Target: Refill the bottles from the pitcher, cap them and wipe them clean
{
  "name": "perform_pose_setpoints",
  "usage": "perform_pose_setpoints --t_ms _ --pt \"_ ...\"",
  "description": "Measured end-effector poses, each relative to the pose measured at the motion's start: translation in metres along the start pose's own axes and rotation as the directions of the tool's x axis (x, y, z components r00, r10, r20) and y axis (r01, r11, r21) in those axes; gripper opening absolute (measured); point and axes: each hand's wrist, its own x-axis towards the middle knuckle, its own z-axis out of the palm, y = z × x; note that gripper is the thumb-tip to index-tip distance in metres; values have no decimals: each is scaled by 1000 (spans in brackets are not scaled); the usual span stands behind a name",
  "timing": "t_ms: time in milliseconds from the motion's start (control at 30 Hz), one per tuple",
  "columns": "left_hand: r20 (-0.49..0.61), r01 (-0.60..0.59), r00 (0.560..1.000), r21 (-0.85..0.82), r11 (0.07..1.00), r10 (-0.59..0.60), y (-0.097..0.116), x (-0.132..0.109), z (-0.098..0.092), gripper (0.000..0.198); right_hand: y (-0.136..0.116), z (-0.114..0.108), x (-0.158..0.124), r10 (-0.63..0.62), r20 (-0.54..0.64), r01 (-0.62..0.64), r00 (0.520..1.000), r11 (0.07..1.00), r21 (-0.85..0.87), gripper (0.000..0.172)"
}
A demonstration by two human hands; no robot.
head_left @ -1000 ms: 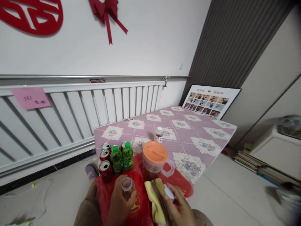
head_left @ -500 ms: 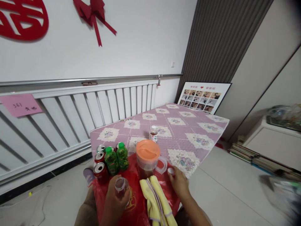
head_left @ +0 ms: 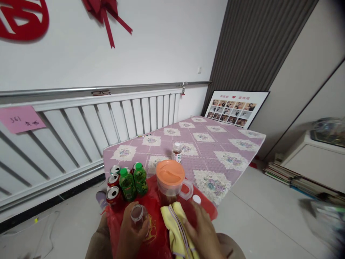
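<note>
My left hand (head_left: 134, 225) is wrapped round a clear plastic bottle (head_left: 138, 213) with no cap on its mouth. My right hand (head_left: 202, 228) has its fingers apart, its thumb side at the edge of a folded yellow towel (head_left: 174, 219); whether it presses on the cloth I cannot tell. Just beyond those fingers a white bottle cap (head_left: 196, 199) lies on the red plastic covering (head_left: 153, 201). Behind the towel stands a clear pitcher (head_left: 167, 192) of dark liquid under an orange lid (head_left: 170, 172).
Two green bottles (head_left: 134, 182) and several opened drink cans (head_left: 113, 194) stand at the left. Behind the pitcher is a small capped bottle (head_left: 176, 153) on the flowered tablecloth (head_left: 202, 162). A white radiator (head_left: 118, 124) runs along the wall.
My right hand has let go of the white cap, leaving it on the red covering, and has moved left to the towel. The left hand keeps the bottle almost still.
</note>
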Motion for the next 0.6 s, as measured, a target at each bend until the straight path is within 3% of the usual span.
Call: perform_pose_setpoints --t_ms 67,167,333,467,600 --pt "7 -12 1000 29 1000 12 0 0 0 56 -14 11 -19 -44 65 44 997 999 5 62" --pt "5 -20 1000 43 999 20 0 0 -1 56 -25 29 -39 -4 154 7 988 1000 -22 75" --pt "9 -17 1000 34 999 17 1 0 -2 52 -21 43 -44 -18 184 14 983 1000 23 76" --pt "-1 11 1000 10 1000 -11 3 -1 0 53 -14 35 -40 -50 251 30 967 996 85 78" --pt "-14 14 1000 -16 1000 -14 6 -1 2 53 -12 7 -41 -102 305 48 947 983 179 79"
